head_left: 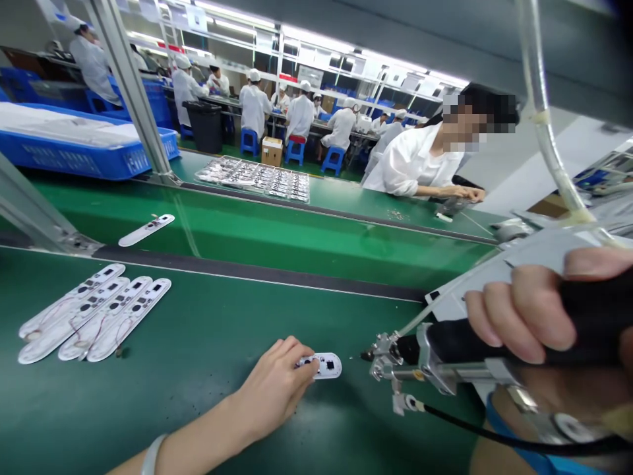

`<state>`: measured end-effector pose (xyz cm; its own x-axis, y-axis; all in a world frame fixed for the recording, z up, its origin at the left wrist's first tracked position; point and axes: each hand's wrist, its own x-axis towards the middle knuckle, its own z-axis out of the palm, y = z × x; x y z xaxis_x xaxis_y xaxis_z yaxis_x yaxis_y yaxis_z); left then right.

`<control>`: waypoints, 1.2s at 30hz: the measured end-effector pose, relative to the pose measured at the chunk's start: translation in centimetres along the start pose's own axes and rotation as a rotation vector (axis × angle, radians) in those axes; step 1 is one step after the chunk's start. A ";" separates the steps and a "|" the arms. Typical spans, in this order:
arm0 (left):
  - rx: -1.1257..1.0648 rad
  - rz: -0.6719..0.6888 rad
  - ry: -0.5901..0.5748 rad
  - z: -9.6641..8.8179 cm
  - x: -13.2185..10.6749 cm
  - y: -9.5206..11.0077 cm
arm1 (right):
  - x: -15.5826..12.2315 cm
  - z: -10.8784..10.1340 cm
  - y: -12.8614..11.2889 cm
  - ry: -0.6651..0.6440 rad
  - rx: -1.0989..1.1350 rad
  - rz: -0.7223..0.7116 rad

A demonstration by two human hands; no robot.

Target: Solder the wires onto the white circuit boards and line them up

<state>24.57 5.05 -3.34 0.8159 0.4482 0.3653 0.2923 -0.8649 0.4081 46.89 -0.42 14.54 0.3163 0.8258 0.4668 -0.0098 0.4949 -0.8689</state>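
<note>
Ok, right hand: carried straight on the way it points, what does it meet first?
Likely the small white board under the left hand, since the soldering tool in the right hand aims its tip at it. Depth is hard to judge.

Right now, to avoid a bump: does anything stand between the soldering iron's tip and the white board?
Nothing visible: only green mat lies between the soldering iron's tip and the white board held by the left hand.
</note>
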 end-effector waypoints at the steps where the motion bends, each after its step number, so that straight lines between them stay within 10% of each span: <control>1: -0.003 -0.003 -0.002 0.1 0.0 0.0 | -0.1 0.3 0.3 -0.022 0.015 -0.010; 36: -0.005 -0.037 -0.026 0.6 -0.2 -0.1 | -0.2 2.1 2.1 -0.068 0.024 0.045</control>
<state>24.70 4.91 -3.99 0.8171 0.4738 0.3283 0.3202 -0.8467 0.4250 44.86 1.03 12.96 0.2499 0.8636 0.4380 -0.0459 0.4624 -0.8855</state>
